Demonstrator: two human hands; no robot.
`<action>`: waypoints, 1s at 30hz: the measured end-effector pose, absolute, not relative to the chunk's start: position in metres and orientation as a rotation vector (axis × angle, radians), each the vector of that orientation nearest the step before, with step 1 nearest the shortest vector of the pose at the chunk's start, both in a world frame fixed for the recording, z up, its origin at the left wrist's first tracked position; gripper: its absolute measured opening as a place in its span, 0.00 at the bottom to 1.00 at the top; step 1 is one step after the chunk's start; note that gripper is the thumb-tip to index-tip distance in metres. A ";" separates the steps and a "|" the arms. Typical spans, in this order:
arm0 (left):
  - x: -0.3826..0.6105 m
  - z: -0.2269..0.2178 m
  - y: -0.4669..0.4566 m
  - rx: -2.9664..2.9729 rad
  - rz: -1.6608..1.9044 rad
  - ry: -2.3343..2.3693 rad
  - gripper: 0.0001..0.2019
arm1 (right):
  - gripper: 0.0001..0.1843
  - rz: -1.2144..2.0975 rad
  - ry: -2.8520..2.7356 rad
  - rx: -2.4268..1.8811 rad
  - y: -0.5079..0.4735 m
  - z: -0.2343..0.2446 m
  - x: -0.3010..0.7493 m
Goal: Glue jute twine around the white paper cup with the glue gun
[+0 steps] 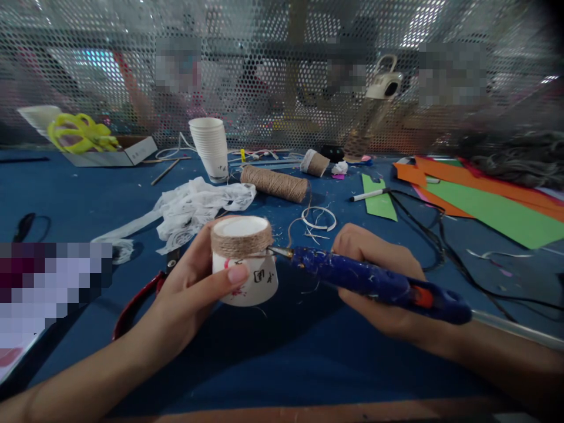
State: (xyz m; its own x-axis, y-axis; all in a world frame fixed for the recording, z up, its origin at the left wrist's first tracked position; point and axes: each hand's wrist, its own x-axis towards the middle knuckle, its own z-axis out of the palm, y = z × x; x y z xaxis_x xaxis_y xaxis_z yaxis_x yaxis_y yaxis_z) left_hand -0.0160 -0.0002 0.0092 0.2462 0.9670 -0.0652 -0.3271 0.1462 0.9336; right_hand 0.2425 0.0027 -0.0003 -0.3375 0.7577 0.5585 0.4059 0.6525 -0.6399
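Note:
My left hand [194, 288] grips a white paper cup [259, 288], turned base up, thumb across its printed side. Brown twine [242, 242] is wound in several rows around the cup's upper part. In my right hand [374, 249] is a blue hot glue gun [352, 273] with a clear glue stick [515, 329] coming out of its back. The metal nozzle points left and meets, or nearly meets, the lowest row of twine. A loose strand leads from the cup toward the twine spool [275, 183] lying behind it.
White lace ribbon [194, 205] and red-handled scissors [136, 305] lie at left. A stack of paper cups [209, 147], a twine-wrapped cup [315, 163] and a white ring [319, 218] are farther back. Coloured paper [493, 205] and a black cable [467, 270] are at right; a perforated metal screen [273, 76] stands behind.

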 end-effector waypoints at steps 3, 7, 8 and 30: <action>-0.017 0.008 0.001 0.997 1.104 0.817 0.20 | 0.18 0.503 -1.981 -0.930 0.002 0.000 0.243; -0.015 0.009 0.002 0.992 1.101 0.812 0.21 | 0.19 0.497 -1.977 -0.939 -0.001 0.003 0.242; -0.015 0.009 0.001 0.990 1.095 0.813 0.22 | 0.19 0.500 -1.991 -0.949 -0.002 0.004 0.242; -0.016 0.010 -0.001 0.985 1.069 0.767 0.18 | 0.19 0.493 -2.043 -0.978 -0.003 0.008 0.242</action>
